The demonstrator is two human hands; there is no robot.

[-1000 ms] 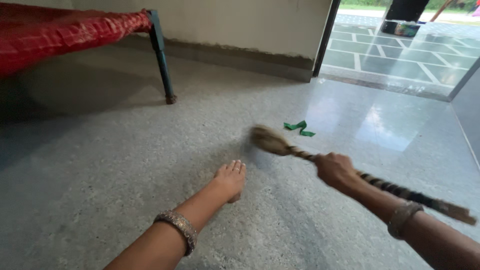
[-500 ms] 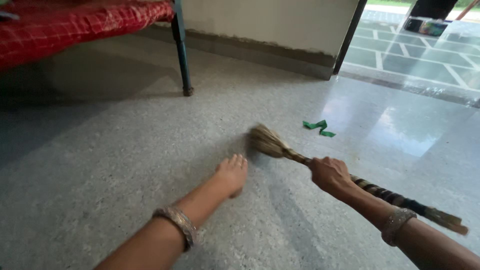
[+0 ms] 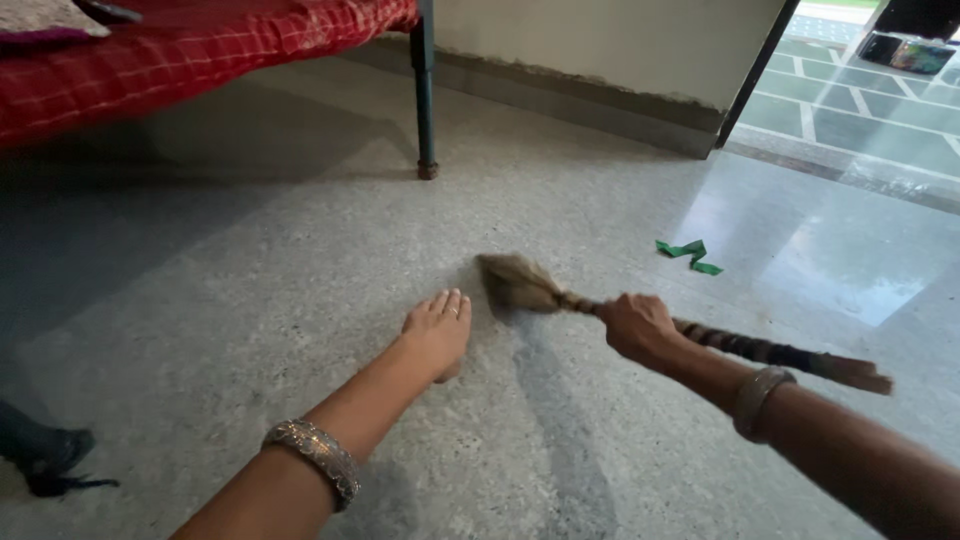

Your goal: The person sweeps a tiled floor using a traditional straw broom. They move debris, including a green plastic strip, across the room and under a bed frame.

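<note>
Your right hand [image 3: 640, 328] grips the short straw hand broom [image 3: 560, 296] tight – left hand [image 3: 438, 335] flat, empty on speckled grey floor [image 3: 300, 260] – keep strokes low.

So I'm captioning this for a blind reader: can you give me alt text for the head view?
A right hand grips a short broom, its bristles low over a speckled grey floor, while the left hand presses flat on the floor beside it. A green scrap lies beyond; a red-covered cot stands behind.

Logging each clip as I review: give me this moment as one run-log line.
right hand: grips short broom, head on floor | left hand: flat on floor beside head | green scrap: beyond broom | bed leg: far left
</note>
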